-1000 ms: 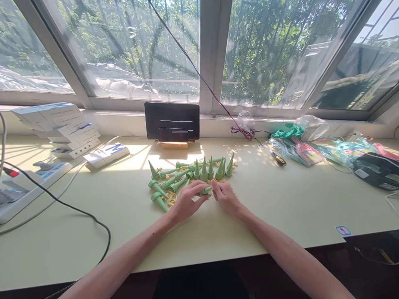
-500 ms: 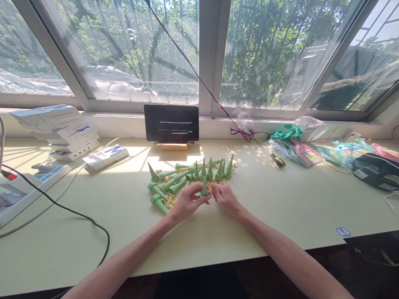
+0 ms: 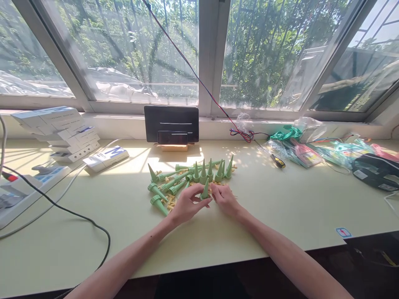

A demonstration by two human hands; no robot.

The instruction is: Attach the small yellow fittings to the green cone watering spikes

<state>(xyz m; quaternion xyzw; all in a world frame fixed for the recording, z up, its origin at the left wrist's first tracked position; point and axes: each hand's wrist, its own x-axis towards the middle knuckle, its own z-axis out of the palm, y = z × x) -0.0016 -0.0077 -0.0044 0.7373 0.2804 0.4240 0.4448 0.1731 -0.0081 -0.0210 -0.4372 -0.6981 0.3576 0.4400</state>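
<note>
My left hand (image 3: 188, 204) holds a pointed green plastic cone (image 3: 205, 191) by its wide base, with the tip up. Close against the cone's right side, my right hand (image 3: 225, 198) is closed in a pinch. A bit of yellow shows at its fingertips, a small piece mostly hidden by the fingers. Behind my hands stand several more green cones (image 3: 203, 172) with their points up. Other green cones (image 3: 158, 204) lie on their sides at the left, and small yellow pieces (image 3: 171, 202) are scattered among them.
A dark tablet (image 3: 171, 118) with a phone (image 3: 172, 137) stands at the back. Stacked white boxes (image 3: 67, 128), a power strip (image 3: 40, 182) and a black cable (image 3: 84, 218) are on the left. To the right lie a screwdriver (image 3: 277, 161), plastic bags (image 3: 307, 153) and a black pouch (image 3: 375, 170).
The held cone has shifted very slightly right and its tip now leans a little to the right. Both hands keep nearly the same place and grip.
</note>
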